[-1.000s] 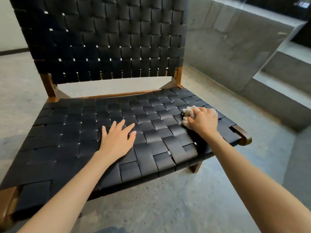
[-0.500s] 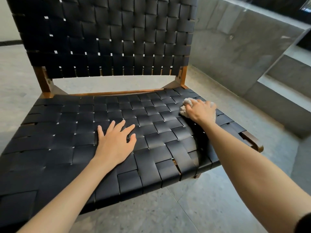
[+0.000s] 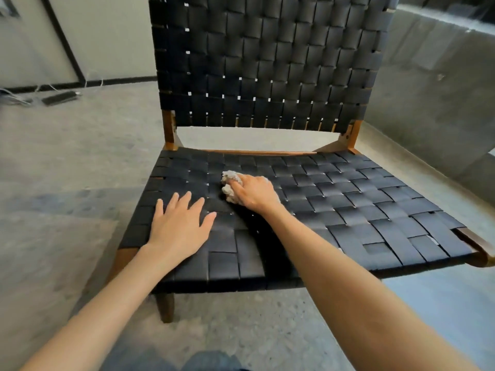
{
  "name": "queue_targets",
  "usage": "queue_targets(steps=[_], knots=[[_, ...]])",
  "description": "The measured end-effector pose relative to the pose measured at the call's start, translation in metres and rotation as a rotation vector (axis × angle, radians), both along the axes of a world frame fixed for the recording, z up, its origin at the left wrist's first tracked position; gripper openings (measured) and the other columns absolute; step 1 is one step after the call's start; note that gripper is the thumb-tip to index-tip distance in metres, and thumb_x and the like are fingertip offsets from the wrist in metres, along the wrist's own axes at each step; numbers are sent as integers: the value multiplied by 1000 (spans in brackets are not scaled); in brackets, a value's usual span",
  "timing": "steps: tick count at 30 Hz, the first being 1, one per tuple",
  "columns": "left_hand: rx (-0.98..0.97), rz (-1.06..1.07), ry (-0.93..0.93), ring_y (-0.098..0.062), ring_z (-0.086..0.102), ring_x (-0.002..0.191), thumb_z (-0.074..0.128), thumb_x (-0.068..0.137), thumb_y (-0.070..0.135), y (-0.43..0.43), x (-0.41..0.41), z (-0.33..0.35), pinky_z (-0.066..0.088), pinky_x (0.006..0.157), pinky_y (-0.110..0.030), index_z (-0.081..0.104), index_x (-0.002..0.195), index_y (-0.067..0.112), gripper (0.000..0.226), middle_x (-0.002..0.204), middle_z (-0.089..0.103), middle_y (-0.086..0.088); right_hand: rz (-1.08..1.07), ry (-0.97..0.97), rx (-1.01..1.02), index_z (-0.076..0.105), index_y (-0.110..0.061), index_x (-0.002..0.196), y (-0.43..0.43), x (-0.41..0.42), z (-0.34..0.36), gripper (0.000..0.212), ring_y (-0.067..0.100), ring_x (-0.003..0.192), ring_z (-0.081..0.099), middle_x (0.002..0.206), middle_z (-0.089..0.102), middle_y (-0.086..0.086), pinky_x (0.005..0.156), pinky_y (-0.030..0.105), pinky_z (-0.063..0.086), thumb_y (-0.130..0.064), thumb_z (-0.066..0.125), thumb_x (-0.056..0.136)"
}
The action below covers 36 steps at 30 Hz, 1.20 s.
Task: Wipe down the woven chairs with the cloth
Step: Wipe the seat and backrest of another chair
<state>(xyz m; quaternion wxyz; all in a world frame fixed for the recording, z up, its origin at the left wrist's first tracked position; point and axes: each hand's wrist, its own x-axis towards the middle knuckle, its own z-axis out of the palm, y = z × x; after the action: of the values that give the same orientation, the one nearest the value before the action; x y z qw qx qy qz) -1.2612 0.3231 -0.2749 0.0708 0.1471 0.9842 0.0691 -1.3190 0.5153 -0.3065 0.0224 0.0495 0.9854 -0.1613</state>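
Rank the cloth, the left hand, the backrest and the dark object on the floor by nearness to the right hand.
1. cloth, gripped in the right hand.
2. left hand, on the seat beside it.
3. backrest, behind the seat.
4. dark object, floor, far left.

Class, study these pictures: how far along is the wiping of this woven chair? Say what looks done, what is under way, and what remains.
Done: a second ago the cloth was at the right of the seat, so that strip looks wiped. In hand: the right hand grips it left of centre; the left hand rests flat beside it. Left: the backrest and any other chairs, none in view.
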Motion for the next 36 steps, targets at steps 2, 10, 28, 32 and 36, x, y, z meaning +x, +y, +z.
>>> queue_targets(steps=[2, 10, 28, 32, 36], knots=[[-18, 43, 6, -22, 5, 146, 20, 97, 57, -26, 2, 7, 7, 118, -41, 19, 151, 20, 65, 159, 11, -3, 56, -14, -57, 52, -28, 132, -37, -10, 2, 51, 38, 115, 53, 126, 62, 12, 99, 47, 38, -52, 23, 99], [199, 164, -40, -19, -2, 147, 31, 98, 50, -58, 18, 8, 9, 117, -33, 4, 151, 5, 74, 160, 0, -7, 152, 37, -161, 48, -27, 137, -111, -6, 16, 48, 30, 119, 53, 132, 58, 6, 99, 43, 39, -50, 32, 99], [203, 110, -4, -27, 0, 146, 34, 98, 45, -56, 11, 4, 6, 119, -36, 0, 147, -5, 78, 157, 1, -19, 88, 6, -77, 43, -34, 140, -137, -40, 8, 46, 27, 128, 46, 143, 49, 0, 103, 43, 34, -52, 38, 97], [179, 97, 15, -26, 0, 146, 33, 98, 45, -57, 10, 6, 1, 119, -37, 1, 148, -2, 77, 158, 2, -18, 117, 35, -54, 41, -32, 142, -135, -48, 6, 46, 29, 128, 46, 143, 48, 3, 102, 43, 33, -49, 35, 100], [126, 75, 26, -24, -2, 147, 30, 98, 47, -59, 9, 5, -5, 118, -40, 2, 149, 0, 75, 158, 2, -15, 140, 55, -47, 40, -35, 142, -133, -63, 0, 46, 29, 126, 47, 142, 49, 2, 101, 45, 35, -51, 34, 99]])
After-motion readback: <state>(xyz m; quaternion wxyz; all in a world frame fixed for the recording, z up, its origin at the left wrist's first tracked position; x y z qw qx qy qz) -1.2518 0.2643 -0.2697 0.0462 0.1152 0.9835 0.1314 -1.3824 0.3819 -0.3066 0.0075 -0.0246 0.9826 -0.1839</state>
